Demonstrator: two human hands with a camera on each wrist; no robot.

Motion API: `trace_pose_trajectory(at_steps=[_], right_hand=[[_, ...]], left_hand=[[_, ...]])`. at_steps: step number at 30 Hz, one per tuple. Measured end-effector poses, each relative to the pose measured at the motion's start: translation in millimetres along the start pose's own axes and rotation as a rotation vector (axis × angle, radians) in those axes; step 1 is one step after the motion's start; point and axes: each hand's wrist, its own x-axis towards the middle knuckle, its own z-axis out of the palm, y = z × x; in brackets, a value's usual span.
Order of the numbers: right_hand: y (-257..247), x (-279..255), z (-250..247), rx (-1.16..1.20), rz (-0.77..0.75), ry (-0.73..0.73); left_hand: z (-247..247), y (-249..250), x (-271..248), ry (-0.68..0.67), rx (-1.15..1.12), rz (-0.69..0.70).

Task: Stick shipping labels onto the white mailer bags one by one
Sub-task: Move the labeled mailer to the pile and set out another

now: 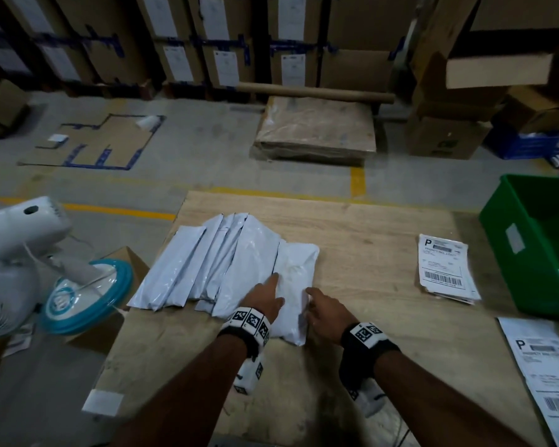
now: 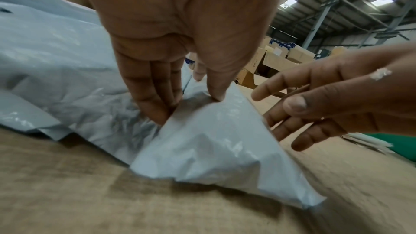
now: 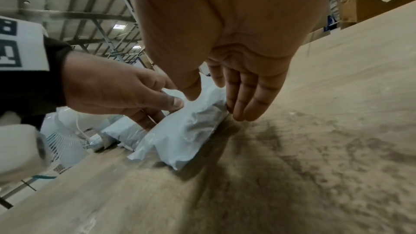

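Several white mailer bags [image 1: 207, 262] lie fanned out on a wooden table [image 1: 368, 221]. The rightmost mailer bag [image 1: 296, 269] is the one between my hands. My left hand [image 1: 273, 293] pinches its left side, thumb on top [image 2: 216, 93] and fingers [image 2: 157, 102] tucked down beside it. My right hand [image 1: 309, 301] is at the bag's right edge with straight fingers [image 3: 243, 106] against the side and holds nothing. A stack of shipping labels [image 1: 444, 266] lies apart on the table's right side.
A green bin [image 1: 536, 240] stands at the table's right edge, with more label sheets [image 1: 542, 366] in front of it. A white and blue fan [image 1: 29, 253] stands left of the table. Cardboard boxes [image 1: 317, 130] sit on the floor beyond.
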Motion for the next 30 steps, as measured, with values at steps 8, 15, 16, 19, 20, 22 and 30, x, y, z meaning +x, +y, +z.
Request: trace_pose_trajectory(at_steps=[8, 15, 16, 19, 20, 22, 30], right_hand=[[9.7, -15.1, -16.5, 0.193, -0.011, 0.2], [75.8, -68.5, -49.1, 0.253, 0.1, 0.336], [85.2, -76.7, -51.9, 0.242, 0.13, 0.34], [111.3, -97.3, -56.6, 0.208, 0.2, 0.318], [116.9, -102.6, -57.2, 0.2, 0.223, 0.298], [128.0, -108.7, -57.0, 0.194, 0.254, 0.26], [158.3, -113.4, -59.4, 0.086, 0.242, 0.174]], left_hand=[[-2.6, 22.7, -9.0, -0.001, -0.05, 0.239], [26.0, 92.0, -11.9, -0.148, -0.088, 0.431], [33.9, 101.9, -13.4, -0.171, -0.083, 0.443], [56.9, 125.8, -18.7, -0.233, -0.048, 0.461], [63.5, 131.2, -20.6, -0.253, -0.033, 0.46], [73.5, 139.5, -23.3, -0.28, 0.004, 0.457], [72.0, 157.0, -30.1, -0.19, 0.222, 0.458]])
